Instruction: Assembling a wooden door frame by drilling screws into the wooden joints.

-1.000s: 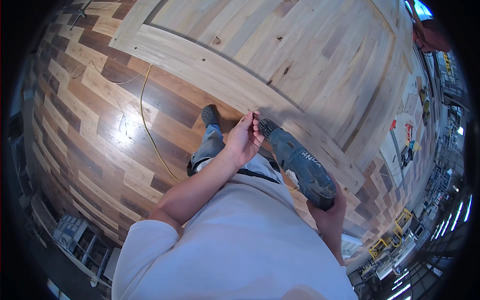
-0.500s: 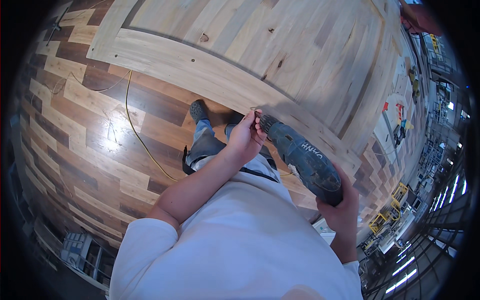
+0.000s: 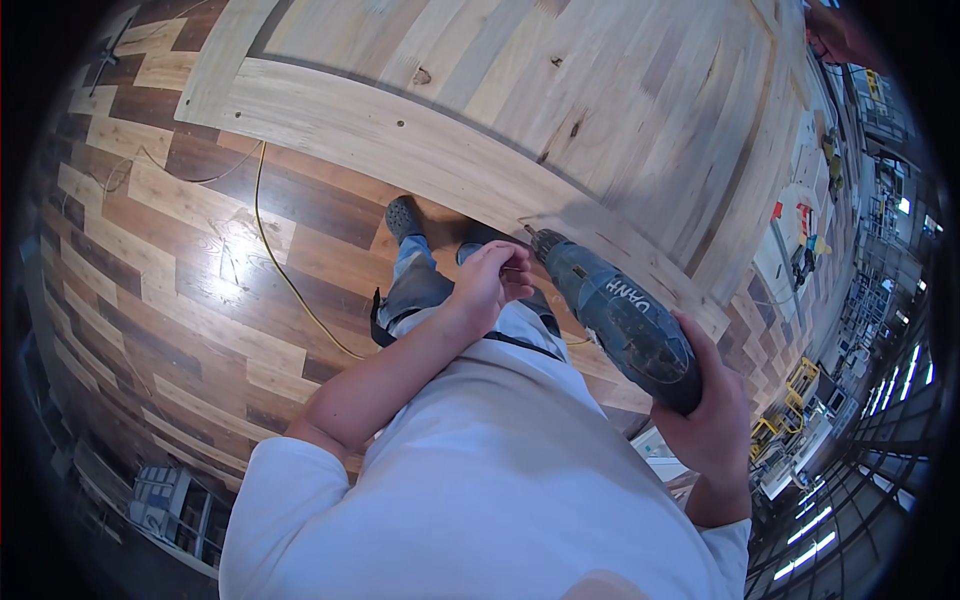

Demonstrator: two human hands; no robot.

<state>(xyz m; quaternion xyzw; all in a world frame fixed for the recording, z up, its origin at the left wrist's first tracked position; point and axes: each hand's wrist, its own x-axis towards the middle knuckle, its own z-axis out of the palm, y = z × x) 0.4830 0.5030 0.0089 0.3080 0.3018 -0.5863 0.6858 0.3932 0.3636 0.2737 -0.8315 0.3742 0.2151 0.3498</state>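
A worn dark blue-green power drill is gripped at its rear by my right hand. Its chuck and short bit point up and left, over the near edge of a large pale wooden panel. My left hand is beside the chuck, just left of it and apart from it. Its fingers curl inward, and what they hold, if anything, is hidden. Dark holes or knots mark the panel's near border.
A yellow cord runs over the patterned plank floor at left. Tools lie on a pale surface to the right. Another person's arm shows at the far right. Frames and shelving stand lower left.
My left hand has come off the chuck and drawn down slightly, baring the bit. My right hand and the drill have shifted a little right and down.
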